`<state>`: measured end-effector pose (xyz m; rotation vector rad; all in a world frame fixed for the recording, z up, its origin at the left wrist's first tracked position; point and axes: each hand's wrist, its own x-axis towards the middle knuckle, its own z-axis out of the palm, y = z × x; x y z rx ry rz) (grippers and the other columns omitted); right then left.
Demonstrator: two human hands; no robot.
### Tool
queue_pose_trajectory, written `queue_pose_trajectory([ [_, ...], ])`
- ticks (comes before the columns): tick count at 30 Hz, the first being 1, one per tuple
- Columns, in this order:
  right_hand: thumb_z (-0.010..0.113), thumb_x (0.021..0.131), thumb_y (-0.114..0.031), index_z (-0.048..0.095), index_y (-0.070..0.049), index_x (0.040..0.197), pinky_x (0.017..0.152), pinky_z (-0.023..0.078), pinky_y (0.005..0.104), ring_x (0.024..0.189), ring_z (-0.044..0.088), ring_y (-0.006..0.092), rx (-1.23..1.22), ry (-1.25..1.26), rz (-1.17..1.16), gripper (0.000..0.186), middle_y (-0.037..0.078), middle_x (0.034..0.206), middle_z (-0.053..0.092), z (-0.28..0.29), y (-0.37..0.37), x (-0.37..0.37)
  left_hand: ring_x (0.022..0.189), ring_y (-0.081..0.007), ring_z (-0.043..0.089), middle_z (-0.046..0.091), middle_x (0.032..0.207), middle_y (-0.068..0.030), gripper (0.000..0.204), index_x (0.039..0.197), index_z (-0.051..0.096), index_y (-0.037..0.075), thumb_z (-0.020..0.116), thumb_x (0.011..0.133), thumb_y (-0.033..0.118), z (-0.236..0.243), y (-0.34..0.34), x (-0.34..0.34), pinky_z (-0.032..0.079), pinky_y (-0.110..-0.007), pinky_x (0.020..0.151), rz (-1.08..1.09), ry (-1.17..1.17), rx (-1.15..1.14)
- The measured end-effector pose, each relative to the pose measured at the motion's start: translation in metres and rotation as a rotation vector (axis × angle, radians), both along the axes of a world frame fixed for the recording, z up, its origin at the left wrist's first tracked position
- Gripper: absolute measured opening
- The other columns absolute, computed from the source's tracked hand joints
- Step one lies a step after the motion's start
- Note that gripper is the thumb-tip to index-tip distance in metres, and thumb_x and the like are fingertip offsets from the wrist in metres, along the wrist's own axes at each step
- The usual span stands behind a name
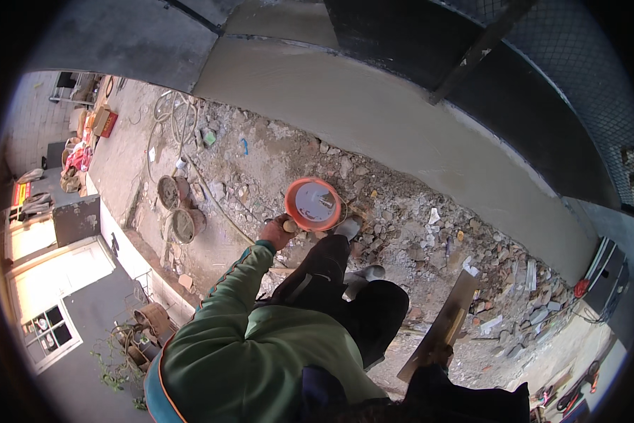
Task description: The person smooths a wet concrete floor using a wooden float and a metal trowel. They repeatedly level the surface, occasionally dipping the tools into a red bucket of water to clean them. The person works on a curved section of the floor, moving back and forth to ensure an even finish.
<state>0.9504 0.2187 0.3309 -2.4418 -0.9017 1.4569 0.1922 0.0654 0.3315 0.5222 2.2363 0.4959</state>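
My left hand (277, 235), at the end of a green sleeve, is closed at the near left rim of an orange bucket (289, 194). At its fingertips is a small round tan thing (290, 226), whose kind I cannot make out. Cloudy greyish-white liquid (315, 201) stands in the bucket. Low on the right, my right hand (441, 354) is wrapped round the handle of a long flat plastering float (429, 337), held at a slant away from the bucket. My sleeve partly hides that hand.
Rubble (401, 218) covers the ground along a smooth grey plastered wall strip (373, 113). Two buckets of grey mix (183, 225) stand to the left, near a pale hose (214, 199). My shoes (350, 227) are close to the orange bucket. Potted plants (151, 321) sit at lower left.
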Motion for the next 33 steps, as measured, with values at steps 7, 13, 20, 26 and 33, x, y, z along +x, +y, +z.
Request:
queue_pose_trajectory([
  [7, 0.063, 0.099, -0.029, 0.058, -0.007, 0.108, 0.042, 0.043, 0.0313, 0.049, 0.052, 0.0134, -0.103, 0.057, 0.278, 0.024, 0.001, 0.067, 0.053, -0.004, 0.198, -0.08, 0.102, -0.0357, 0.068, 0.07, 0.11, -0.0127, 0.037, 0.108, 0.064, 0.011, 0.082, 0.076, 0.019, 0.017, 0.04, 0.085, 0.054, -0.044, 0.086, -0.042, 0.19, 0.107],
  [13, 0.066, 0.098, -0.034, 0.059, -0.003, 0.121, 0.044, 0.043, 0.03, 0.051, 0.052, 0.0121, 0.013, 0.108, 0.659, 0.039, 0.002, 0.07, 0.056, -0.132, 0.275, -0.132, 0.097, -0.0389, 0.066, 0.066, 0.104, -0.0132, 0.028, 0.102, 0.062, 0.01, 0.076, 0.077, 0.014, 0.042, 0.031, 0.169, 0.054, -0.044, 0.084, 0.062, 0.291, -0.011],
  [20, 0.069, 0.098, -0.031, 0.06, -0.004, 0.13, 0.058, 0.048, 0.0286, 0.064, 0.053, 0.0103, 0.08, 0.283, 0.868, 0.043, 0.001, 0.086, 0.061, -0.206, 0.273, -0.255, 0.089, -0.0312, 0.064, 0.065, 0.093, -0.0088, 0.027, 0.096, 0.061, 0.01, 0.075, 0.073, 0.007, -0.015, -0.006, 0.226, 0.052, -0.039, 0.079, 0.166, 0.283, -0.028],
  [26, 0.064, 0.097, -0.038, 0.054, -0.003, 0.141, 0.085, 0.054, 0.0462, 0.094, 0.07, 0.0385, 0.311, 0.341, 1.123, 0.057, 0.024, 0.107, 0.07, -0.315, 0.257, -0.381, 0.091, -0.0377, 0.067, 0.066, 0.099, -0.0108, 0.035, 0.1, 0.063, 0.012, 0.083, 0.073, 0.022, -0.104, 0.03, 0.225, 0.054, -0.045, 0.077, -0.005, 0.207, -0.071],
  [33, 0.062, 0.098, -0.025, 0.05, -0.011, 0.146, 0.071, 0.055, 0.0385, 0.077, 0.067, 0.025, 0.325, 0.613, 1.111, 0.051, 0.015, 0.093, 0.068, -0.389, 0.233, -0.597, 0.091, -0.0381, 0.067, 0.065, 0.103, -0.0105, 0.043, 0.108, 0.063, 0.013, 0.078, 0.068, 0.014, -0.22, 0.035, 0.166, 0.055, -0.047, 0.075, -0.181, 0.316, 0.056],
])
